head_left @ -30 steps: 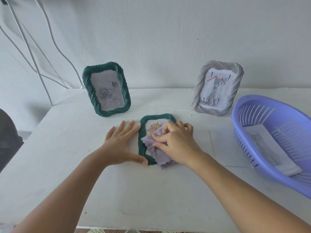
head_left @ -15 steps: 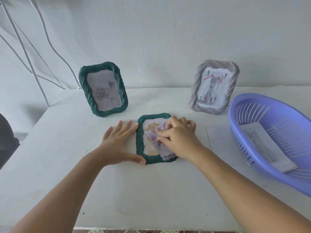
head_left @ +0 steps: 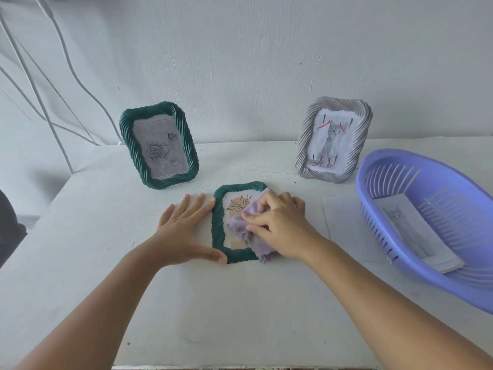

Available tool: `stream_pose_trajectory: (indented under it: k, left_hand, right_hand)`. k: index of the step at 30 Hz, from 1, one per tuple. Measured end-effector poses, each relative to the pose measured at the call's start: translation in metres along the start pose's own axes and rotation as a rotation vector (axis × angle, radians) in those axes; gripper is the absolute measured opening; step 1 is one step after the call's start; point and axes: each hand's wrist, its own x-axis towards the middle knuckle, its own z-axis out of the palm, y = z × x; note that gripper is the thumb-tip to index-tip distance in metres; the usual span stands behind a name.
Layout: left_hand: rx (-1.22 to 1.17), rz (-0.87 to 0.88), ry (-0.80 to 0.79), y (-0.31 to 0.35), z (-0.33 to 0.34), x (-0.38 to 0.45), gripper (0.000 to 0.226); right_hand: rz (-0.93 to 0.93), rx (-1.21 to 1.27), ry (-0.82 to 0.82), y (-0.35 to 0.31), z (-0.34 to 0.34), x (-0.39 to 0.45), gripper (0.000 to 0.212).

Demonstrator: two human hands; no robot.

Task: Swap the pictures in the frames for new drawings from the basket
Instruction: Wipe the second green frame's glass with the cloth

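A small green frame (head_left: 219, 231) lies flat on the white table, with a leaf drawing (head_left: 237, 206) behind its glass. My left hand (head_left: 184, 231) lies flat against the frame's left side, thumb at its lower edge. My right hand (head_left: 282, 225) presses a lilac cloth (head_left: 241, 222) onto the glass. A larger green frame (head_left: 158, 150) with a rose drawing stands at the back left. At the back right stands a grey frame (head_left: 333, 140) with a cat picture. A purple basket (head_left: 373, 188) on the right holds paper drawings (head_left: 410, 228).
A loose white sheet (head_left: 346, 225) lies on the table between the flat frame and the basket. White cables (head_left: 66, 65) hang along the wall at the left. A dark object (head_left: 10, 225) sits beyond the table's left edge.
My right hand has slid the cloth over the glass, up and toward the right side, uncovering more of the leaf drawing. The left hand has stayed in place.
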Motion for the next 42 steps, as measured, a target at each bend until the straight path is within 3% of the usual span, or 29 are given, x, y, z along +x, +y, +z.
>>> stream_pose_trajectory:
  k: [4, 10, 17, 19, 23, 29, 33, 36, 38, 42]
  left_hand:
    - [0.004, 0.000, 0.004, 0.000, 0.001, 0.001, 0.139]
    - [-0.004, 0.000, -0.001, 0.000, 0.000, 0.001, 0.139]
    - [-0.004, 0.002, 0.009, -0.001, 0.001, 0.001, 0.141]
    - [-0.008, 0.004, 0.006, 0.000, 0.001, 0.001, 0.141]
    - [-0.005, 0.004, -0.001, 0.000, 0.000, 0.001, 0.140]
    - [-0.002, -0.001, 0.011, 0.001, 0.000, 0.000, 0.140]
    - [0.002, 0.002, -0.006, 0.001, -0.001, -0.001, 0.140]
    - [-0.091, -0.003, -0.008, 0.001, -0.006, -0.004, 0.141]
    - [-0.242, -0.029, 0.064, 0.004, -0.012, -0.009, 0.135]
    - [-0.299, 0.026, 0.337, 0.028, -0.013, -0.007, 0.091]
  right_hand:
    - [-0.091, 0.019, -0.066, 0.020, -0.014, -0.024, 0.036]
    - [0.109, -0.068, 0.113, 0.008, -0.002, 0.009, 0.027]
    - [-0.118, 0.021, -0.062, 0.014, -0.006, -0.019, 0.042]
    - [-0.067, -0.001, -0.017, 0.028, -0.011, -0.021, 0.048]
    - [0.086, -0.025, 0.113, 0.021, -0.003, 0.002, 0.029]
    - [-0.076, -0.015, 0.037, 0.005, 0.014, -0.002, 0.038]
    - [-0.075, -0.010, 0.016, 0.005, 0.009, -0.002, 0.048]
    - [0.002, 0.044, 0.102, 0.005, 0.007, -0.002, 0.046]
    - [0.077, 0.045, 0.132, 0.010, 0.006, -0.005, 0.049]
    - [0.170, -0.004, 0.023, 0.016, 0.006, -0.008, 0.050]
